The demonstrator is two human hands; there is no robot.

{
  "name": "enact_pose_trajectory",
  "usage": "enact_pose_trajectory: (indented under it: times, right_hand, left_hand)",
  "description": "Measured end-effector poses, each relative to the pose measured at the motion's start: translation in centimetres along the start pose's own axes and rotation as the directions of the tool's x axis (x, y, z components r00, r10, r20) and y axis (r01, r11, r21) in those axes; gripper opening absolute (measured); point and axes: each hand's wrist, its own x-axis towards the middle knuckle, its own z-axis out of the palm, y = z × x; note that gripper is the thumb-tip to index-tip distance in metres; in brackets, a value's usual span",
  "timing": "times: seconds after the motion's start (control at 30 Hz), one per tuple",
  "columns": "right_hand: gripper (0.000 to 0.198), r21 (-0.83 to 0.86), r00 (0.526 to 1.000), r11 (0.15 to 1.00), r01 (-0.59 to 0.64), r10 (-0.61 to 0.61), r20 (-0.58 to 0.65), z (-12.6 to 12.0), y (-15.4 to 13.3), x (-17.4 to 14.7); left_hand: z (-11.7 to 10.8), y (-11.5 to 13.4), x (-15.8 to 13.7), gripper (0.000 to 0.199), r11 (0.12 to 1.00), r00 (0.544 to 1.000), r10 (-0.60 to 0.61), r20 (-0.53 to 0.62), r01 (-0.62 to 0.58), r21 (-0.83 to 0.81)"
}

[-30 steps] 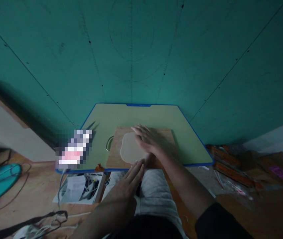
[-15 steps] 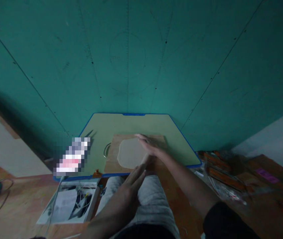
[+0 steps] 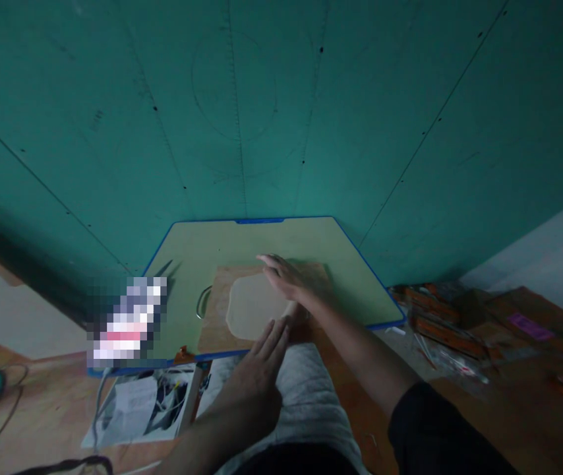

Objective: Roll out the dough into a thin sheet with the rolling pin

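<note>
A flat pale sheet that looks like rolled-out dough lies on a wooden board, which has a curved metal handle on its left side. My left hand rests at the near right edge of the sheet, fingers stretched out and close together. Over the far right part of the sheet is my right hand, fingers extended, thumb side partly hidden. Between the two hands shows a narrow pale strip; whether it is a folded dough edge or something else, I cannot tell.
The board lies on a light green folding table with a blue rim. To its left are a blurred-out object and a knife-like blade tip. Below stands a white box with papers and cables. Wooden pieces and bags lie at right.
My right hand has shifted slightly to the far left over the sheet, its fingers lifting a little apart. My left hand stays near the close edge. The camera view has tilted slightly.
</note>
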Motion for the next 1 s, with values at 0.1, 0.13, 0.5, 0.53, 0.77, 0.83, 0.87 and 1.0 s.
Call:
enact_pose_trajectory:
  times: [0.1, 0.13, 0.5, 0.53, 0.77, 0.83, 0.87, 1.0]
  right_hand:
    - [0.048, -0.033, 1.000, 0.999, 0.029, -0.030, -0.006, -0.5, -0.1, -0.9]
    - [0.049, -0.061, 0.999, 0.997, 0.039, -0.039, 0.000, -0.7, -0.2, -1.2]
    - [0.054, -0.190, 0.999, 0.982, 0.000, -0.009, -0.049, -2.3, 2.1, -6.4]
    - [0.054, -0.168, 0.998, 0.986, 0.005, -0.014, -0.056, -2.4, 2.3, -6.7]
    - [0.050, 0.144, 0.995, 0.988, -0.057, 0.068, -0.074, -2.7, 3.4, -6.6]
    - [0.048, 0.279, 0.980, 0.960, -0.019, 0.073, -0.186, -3.3, 4.0, -6.5]
    - [0.047, 0.330, 0.964, 0.944, 0.015, 0.074, -0.256, -3.7, 4.3, -6.6]
    - [0.041, 0.372, 0.887, 0.923, 0.104, 0.083, -0.455, -5.0, 5.5, -8.1]
  left_hand:
    - [0.2, 0.5, 0.4, 0.115, 0.999, 0.998, 0.035, -0.057, -0.034, 0.031]
    - [0.3, 0.7, 0.4, 0.115, 0.998, 0.997, 0.044, -0.070, -0.040, 0.053]
    - [1.2, 4.7, 2.3, 0.100, 0.984, 0.990, 0.090, 0.110, -0.105, 0.142]
    - [1.6, 4.6, 2.5, 0.101, 0.989, 0.990, 0.085, 0.110, -0.097, 0.113]
    - [0.4, 2.4, 2.3, 0.105, 0.990, 0.990, -0.137, 0.040, 0.139, -0.027]
    - [-1.7, 1.2, 2.0, 0.095, 0.985, 0.985, -0.172, -0.001, 0.172, -0.002]
    - [-2.8, 0.4, 1.9, 0.087, 0.982, 0.982, -0.188, -0.024, 0.189, 0.024]
    - [-5.8, -2.8, 1.7, 0.074, 0.953, 0.962, -0.239, -0.131, 0.259, 0.160]
